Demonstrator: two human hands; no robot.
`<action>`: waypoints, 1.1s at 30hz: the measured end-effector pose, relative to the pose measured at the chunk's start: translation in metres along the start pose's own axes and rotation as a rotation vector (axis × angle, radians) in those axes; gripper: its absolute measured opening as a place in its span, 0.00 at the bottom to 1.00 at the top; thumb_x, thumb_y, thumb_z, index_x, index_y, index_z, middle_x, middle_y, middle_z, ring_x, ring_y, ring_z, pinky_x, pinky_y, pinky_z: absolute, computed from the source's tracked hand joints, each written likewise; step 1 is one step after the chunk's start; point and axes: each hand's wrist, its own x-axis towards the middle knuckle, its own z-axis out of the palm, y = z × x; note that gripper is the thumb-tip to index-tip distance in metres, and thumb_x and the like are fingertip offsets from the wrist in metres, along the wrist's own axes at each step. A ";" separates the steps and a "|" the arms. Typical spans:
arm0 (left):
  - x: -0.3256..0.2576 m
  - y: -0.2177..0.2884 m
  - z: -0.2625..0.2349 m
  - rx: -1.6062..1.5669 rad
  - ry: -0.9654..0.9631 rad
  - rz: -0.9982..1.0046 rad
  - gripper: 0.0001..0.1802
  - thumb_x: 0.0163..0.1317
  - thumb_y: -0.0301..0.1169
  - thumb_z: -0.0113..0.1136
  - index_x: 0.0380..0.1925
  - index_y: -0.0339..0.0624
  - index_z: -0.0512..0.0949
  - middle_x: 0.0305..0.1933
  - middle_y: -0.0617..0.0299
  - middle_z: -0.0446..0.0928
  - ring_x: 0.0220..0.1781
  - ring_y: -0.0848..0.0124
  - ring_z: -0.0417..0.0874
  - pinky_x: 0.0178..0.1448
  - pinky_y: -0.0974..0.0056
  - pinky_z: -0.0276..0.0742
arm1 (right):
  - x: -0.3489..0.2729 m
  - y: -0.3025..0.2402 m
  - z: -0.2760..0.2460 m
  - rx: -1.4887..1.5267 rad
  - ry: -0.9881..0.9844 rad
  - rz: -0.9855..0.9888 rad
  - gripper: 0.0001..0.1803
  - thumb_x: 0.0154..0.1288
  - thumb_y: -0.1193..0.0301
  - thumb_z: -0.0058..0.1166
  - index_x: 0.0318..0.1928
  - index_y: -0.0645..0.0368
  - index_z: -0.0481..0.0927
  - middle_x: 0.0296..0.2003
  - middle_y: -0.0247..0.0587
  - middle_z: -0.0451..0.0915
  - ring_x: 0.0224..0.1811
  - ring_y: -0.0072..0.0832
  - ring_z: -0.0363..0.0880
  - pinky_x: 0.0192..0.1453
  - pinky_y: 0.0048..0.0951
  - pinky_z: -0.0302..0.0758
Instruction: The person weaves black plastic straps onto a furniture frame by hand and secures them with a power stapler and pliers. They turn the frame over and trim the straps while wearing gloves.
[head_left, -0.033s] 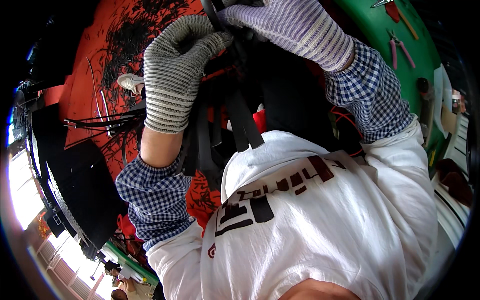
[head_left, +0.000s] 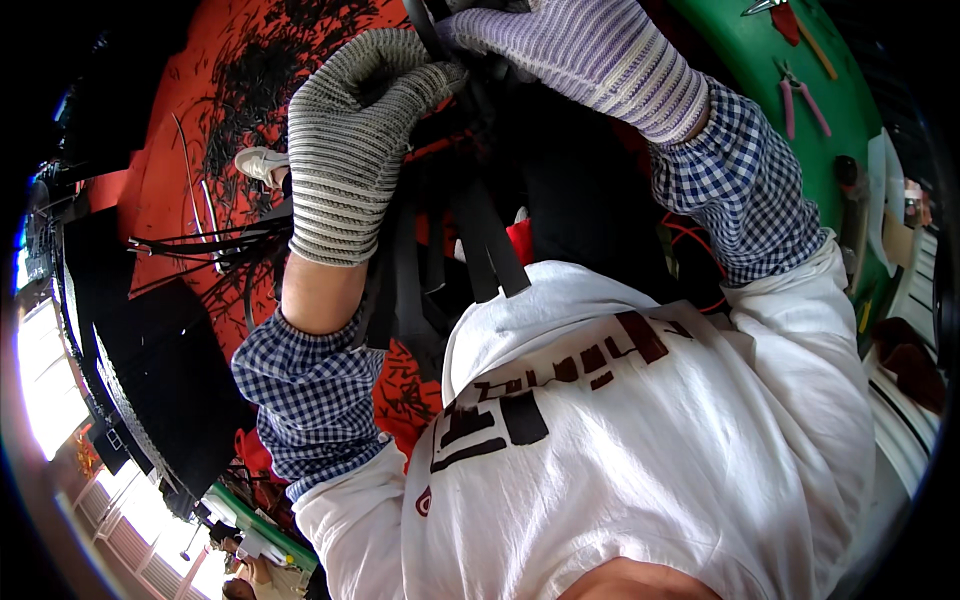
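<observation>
My left hand (head_left: 350,150), in a grey-and-white striped knit glove, is closed with thumb and forefinger pinched on a black strip (head_left: 425,30) near the top edge. From the other side my right hand (head_left: 590,65), in a purple-and-white striped glove, reaches to the same strip. Its fingertips are partly cut off by the frame's upper edge, but they look closed around the black material. Flat black strips (head_left: 487,240) hang below the hands, their cut ends close to my white shirt. What lies between the fingers is dark and hard to make out.
Pink-handled pliers (head_left: 802,105) and a wooden stick (head_left: 818,45) lie on the green table (head_left: 740,45) at the right. Black scraps (head_left: 260,80) litter the red floor (head_left: 165,110). A bundle of thin black strips (head_left: 200,243) juts out at left, near a shoe (head_left: 262,164).
</observation>
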 end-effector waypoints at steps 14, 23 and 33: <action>0.004 0.003 0.006 -0.064 0.034 -0.040 0.05 0.63 0.21 0.64 0.39 0.36 0.82 0.33 0.64 0.83 0.36 0.78 0.83 0.44 0.74 0.78 | -0.020 -0.031 0.020 0.146 0.375 -0.089 0.11 0.69 0.77 0.59 0.50 0.66 0.80 0.31 0.36 0.83 0.27 0.17 0.80 0.33 0.18 0.79; -0.001 0.003 -0.004 -0.142 -0.054 -0.028 0.08 0.68 0.23 0.60 0.44 0.33 0.84 0.42 0.55 0.87 0.46 0.74 0.86 0.52 0.72 0.79 | -0.089 0.013 -0.034 0.286 0.446 -0.041 0.09 0.74 0.68 0.54 0.44 0.62 0.79 0.30 0.37 0.81 0.26 0.22 0.78 0.30 0.23 0.76; -0.002 0.002 -0.006 -0.090 0.052 -0.015 0.12 0.70 0.28 0.60 0.48 0.36 0.85 0.43 0.59 0.88 0.43 0.79 0.84 0.49 0.75 0.76 | -0.073 0.042 0.015 0.201 0.109 -0.061 0.16 0.69 0.76 0.59 0.56 0.62 0.79 0.39 0.35 0.85 0.36 0.17 0.83 0.42 0.21 0.83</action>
